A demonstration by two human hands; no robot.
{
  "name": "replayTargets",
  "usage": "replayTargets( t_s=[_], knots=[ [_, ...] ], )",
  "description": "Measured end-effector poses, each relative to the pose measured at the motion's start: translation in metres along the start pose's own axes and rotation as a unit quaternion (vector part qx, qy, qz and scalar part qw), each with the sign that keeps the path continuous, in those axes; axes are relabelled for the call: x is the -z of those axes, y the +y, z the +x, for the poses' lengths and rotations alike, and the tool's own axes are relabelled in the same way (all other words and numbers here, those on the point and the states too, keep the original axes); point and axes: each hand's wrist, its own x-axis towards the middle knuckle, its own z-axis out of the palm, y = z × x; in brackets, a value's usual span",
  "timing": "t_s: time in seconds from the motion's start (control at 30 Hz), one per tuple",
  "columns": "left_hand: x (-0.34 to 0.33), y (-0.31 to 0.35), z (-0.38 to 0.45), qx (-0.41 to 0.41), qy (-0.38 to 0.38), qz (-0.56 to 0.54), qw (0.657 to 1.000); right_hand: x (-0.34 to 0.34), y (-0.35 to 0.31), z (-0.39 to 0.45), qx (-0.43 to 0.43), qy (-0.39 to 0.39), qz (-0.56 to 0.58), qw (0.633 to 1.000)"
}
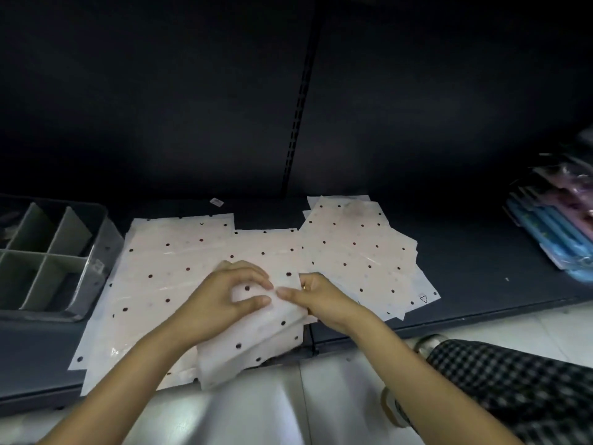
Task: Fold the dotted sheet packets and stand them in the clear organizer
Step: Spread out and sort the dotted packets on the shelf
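On the dark shelf [465,268] we have the dotted sheet packets [179,271] spread flat, the clear organizer [96,252] standing at their left edge. Our left hand [221,300] curls thumb and fingers round one folded packet [256,345] at the front, and our right hand [317,300] pinches its other side.

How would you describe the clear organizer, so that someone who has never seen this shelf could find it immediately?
Look along the dark shelf to its left end, left of the spread dotted sheet packets. The clear organizer is a see-through box with pale dividers forming compartments, the only rigid container there.
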Motion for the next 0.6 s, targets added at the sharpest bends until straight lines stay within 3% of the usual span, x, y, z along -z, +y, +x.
replayTargets(
  t_s=[0.07, 0.13, 0.27, 0.47, 0.53, 0.6],
  knots=[
    [-0.002, -0.011, 0.006, 0.001, 0.072, 0.114, 0.991, 0.005, 0.005, 0.021, -0.004, 0.084, -0.016, 0.996],
    [-0.01, -0.026, 0.01, 0.001, 0.087, 0.187, 0.978, 0.014, 0.011, 0.046, -0.024, 0.152, -0.049, 0.987],
    [-0.037, -0.057, 0.011, 0.007, 0.003, 0.287, 0.958, 0.034, 0.024, 0.088, -0.048, 0.233, -0.009, 0.971],
    [-0.066, -0.097, 0.007, 0.02, -0.121, 0.36, 0.925, 0.061, 0.037, 0.094, -0.003, 0.304, -0.033, 0.952],
    [-0.068, -0.097, 0.007, 0.004, -0.129, 0.388, 0.913, 0.077, 0.055, 0.072, 0.005, 0.312, -0.166, 0.935],
    [-0.067, -0.093, 0.008, 0.016, -0.13, 0.396, 0.909, 0.098, 0.08, 0.049, -0.027, 0.268, -0.362, 0.892]
  ],
)
